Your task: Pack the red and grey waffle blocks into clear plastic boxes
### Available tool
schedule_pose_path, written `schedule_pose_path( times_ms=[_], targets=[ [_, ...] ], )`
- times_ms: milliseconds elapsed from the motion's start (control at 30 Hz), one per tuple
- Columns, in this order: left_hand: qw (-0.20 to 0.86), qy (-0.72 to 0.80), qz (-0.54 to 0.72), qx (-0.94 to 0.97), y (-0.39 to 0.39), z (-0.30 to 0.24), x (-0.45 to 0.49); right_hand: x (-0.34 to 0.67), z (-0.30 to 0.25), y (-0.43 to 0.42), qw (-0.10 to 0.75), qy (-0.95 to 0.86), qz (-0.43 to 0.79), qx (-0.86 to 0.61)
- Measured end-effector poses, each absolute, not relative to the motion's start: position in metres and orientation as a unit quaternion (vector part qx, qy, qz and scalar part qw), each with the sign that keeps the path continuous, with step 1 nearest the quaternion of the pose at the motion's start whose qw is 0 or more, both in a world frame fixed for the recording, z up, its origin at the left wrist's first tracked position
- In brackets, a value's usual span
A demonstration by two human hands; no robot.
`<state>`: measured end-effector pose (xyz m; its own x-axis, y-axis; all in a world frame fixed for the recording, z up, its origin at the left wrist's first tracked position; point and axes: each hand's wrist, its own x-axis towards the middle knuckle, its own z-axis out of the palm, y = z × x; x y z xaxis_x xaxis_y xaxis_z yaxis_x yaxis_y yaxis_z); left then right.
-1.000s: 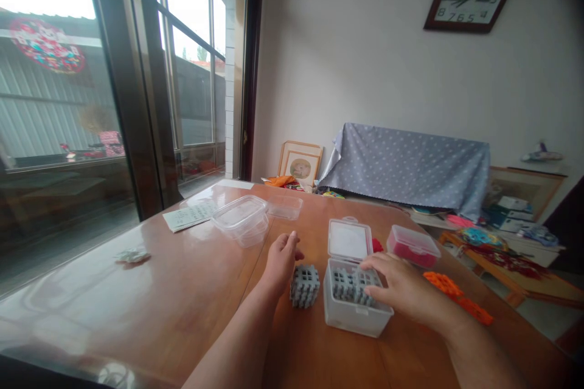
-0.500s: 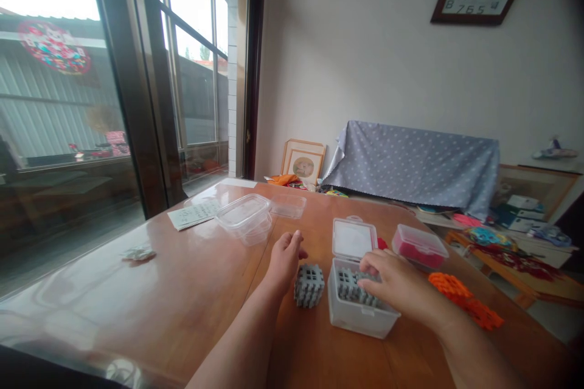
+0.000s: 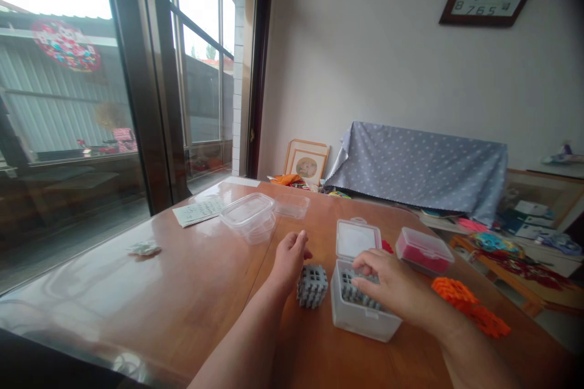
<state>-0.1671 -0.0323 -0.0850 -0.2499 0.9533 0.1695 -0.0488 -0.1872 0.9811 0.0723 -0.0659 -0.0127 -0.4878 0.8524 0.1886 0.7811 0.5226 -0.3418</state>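
Observation:
My left hand [image 3: 289,259] rests on the wooden table [image 3: 150,292] with its fingers loosely curled, holding nothing. Just to its right sits a grey lattice cube [image 3: 312,286]. My right hand [image 3: 387,287] reaches over a white plastic box [image 3: 365,319], its fingertips down among the grey lattice pieces [image 3: 351,292] inside. The hand hides part of those pieces. The box's hinged lid [image 3: 358,239] stands open behind it.
A small box of red pieces [image 3: 424,252] and loose orange lattice pieces [image 3: 469,314] lie right of my hand. A clear plastic tub [image 3: 249,217], its clear lid [image 3: 292,206] and a printed sheet [image 3: 198,211] lie farther back. A glass window [image 3: 201,73] runs along the left.
My right hand has shifted left and farther over the box's grey pieces. My left hand stays beside the cube. The whole scene has drifted slightly right in view.

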Motion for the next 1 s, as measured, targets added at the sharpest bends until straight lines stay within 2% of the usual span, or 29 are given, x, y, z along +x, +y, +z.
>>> schedule_pose_path(
  times_ms=[100, 333, 467, 700, 1000],
  targets=[
    [0.402, 0.487, 0.624, 0.461, -0.03, -0.089, -0.168, 0.043, -0.006, -0.074, 0.186, -0.878, 0.104, -0.428],
    [0.404, 0.476, 0.633, 0.457, -0.028, -0.092, -0.169, -0.003, -0.006, -0.075, 0.129, -0.913, 0.099, -0.375],
    [0.407, 0.477, 0.633, 0.454, -0.029, -0.089, -0.169, -0.004, -0.008, -0.073, 0.12, -0.914, 0.108, -0.371],
    [0.409, 0.481, 0.625, 0.459, -0.03, -0.09, -0.169, 0.012, -0.001, -0.073, 0.158, -0.895, 0.123, -0.398],
    [0.406, 0.476, 0.628, 0.463, -0.026, -0.094, -0.168, 0.003, -0.006, -0.069, 0.111, -0.903, 0.126, -0.396]
  ],
)
